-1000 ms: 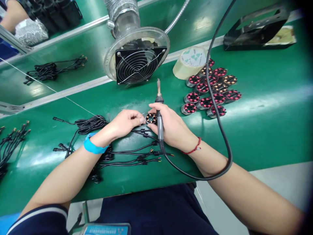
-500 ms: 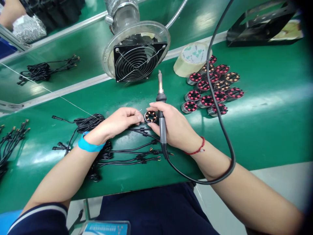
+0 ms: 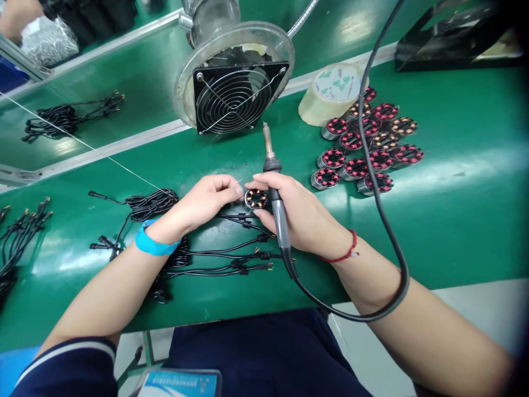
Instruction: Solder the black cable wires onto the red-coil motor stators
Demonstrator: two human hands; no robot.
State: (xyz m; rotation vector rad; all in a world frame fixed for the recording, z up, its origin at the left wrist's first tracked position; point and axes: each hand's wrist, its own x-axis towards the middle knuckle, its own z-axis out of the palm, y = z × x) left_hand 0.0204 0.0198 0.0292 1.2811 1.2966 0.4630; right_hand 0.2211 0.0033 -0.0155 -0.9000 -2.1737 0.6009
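The soldering iron (image 3: 281, 223) slants more than before, its cable end swung farther toward the right hand's (image 3: 311, 214) wrist.

Right: we have open tabletop (image 3: 463, 220) beyond the wound cores (image 3: 356, 168) | Middle: a lane between soldering iron (image 3: 280, 218) and cores | Ahead: fan (image 3: 235, 105) blocks us | Above: the iron's cord (image 3: 363, 318) crosses the cores in our view (tape roll (image 3: 339, 82) just behind them) | Left: thin wire (image 3: 108, 157) slants across, black cables (image 3: 182, 255) lie on the near side of our hands (image 3: 215, 197)

- Worktop (image 3: 454, 220): glossy green, nine to three.
- Silvery rail (image 3: 136, 140) along its back, nine to nearly two.
- Green panel (image 3: 149, 80) beyond; glare at one.
- Metal post (image 3: 22, 60), ten o'clock.
- Pale floor (image 3: 475, 303), four o'clock.
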